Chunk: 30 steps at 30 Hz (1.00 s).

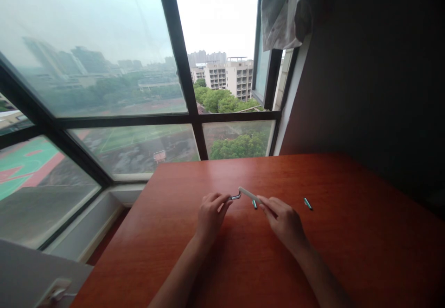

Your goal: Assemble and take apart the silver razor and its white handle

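My left hand (211,213) pinches a small shiny silver metal piece (235,197) between thumb and fingertips. Its far end appears bent and meets the tip of a slim whitish stick (248,193); whether the two are joined I cannot tell. The stick's near end is closed in the fingers of my right hand (283,217), and it slants up to the left. Just below the stick, close to my right fingertips, is a short dark piece with a teal sheen (255,204). A similar teal and dark slim piece (308,204) lies on the table to the right of that hand.
Both hands are over a reddish-brown wooden table (167,252). Beyond its far edge are dark-framed windows (198,118), one pane open, with grey cloth (283,11) hanging at upper right. A dark wall (347,90) stands on the right. A wall socket (57,292) is at lower left.
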{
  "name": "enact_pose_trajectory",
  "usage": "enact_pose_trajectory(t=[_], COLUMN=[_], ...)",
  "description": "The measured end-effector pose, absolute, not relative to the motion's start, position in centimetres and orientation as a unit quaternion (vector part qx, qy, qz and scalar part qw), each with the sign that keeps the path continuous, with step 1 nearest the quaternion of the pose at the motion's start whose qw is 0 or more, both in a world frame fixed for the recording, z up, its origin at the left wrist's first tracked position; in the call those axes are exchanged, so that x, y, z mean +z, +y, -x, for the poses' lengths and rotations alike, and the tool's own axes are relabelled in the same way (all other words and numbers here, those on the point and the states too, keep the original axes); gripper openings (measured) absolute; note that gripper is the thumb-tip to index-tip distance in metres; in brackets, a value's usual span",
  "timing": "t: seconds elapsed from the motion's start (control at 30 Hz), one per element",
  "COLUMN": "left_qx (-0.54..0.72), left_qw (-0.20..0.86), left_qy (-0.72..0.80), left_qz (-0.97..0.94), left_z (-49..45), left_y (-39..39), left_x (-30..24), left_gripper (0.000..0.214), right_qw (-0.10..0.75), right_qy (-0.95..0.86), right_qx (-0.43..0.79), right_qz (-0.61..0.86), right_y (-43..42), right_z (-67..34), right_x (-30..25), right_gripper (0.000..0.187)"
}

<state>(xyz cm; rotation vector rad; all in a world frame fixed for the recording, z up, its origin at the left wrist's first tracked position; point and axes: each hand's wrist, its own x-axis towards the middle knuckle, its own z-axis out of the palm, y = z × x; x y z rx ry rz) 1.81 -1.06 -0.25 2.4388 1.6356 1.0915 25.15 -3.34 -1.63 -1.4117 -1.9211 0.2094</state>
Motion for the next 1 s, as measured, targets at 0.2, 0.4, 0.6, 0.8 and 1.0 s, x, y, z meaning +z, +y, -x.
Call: enact_pose_trajectory(t=[0.2,0.4,0.6,0.8,1.0], left_qx=[0.344,0.341,0.345,0.341,0.334], left_qw=[-0.005,-0.009,-0.006,-0.010,-0.026], left_qy=[0.530,0.520,0.526,0.525,0.533], left_qz=[-0.775,-0.783,-0.777,-0.780,-0.777], left_z=[-1.76,-1.90,-1.89,-1.88,-1.80], left_y=[-1.11,-1.24,-1.25,-1.25,-1.21], left_x=[-0.16,-0.20,-0.11,0.02,-0.06], left_gripper=[0.014,0.014,0.015,0.013,0.011], right_qw=[0.333,0.344,0.383,0.381,0.354], right_qy=[-0.778,-0.756,-0.749,-0.763,-0.777], right_qx=[0.075,0.049,0.086,0.111,0.099], right_qz=[0.527,0.555,0.534,0.511,0.512], right_y=[-3.49,-3.35,-3.02,-3.11,-3.12], right_z=[-25.11,-25.34,-25.66,-25.39,-25.37], right_x=[-1.37,-1.42,-1.68,-1.50,-1.70], right_gripper=[0.028,0.029,0.029,0.030,0.030])
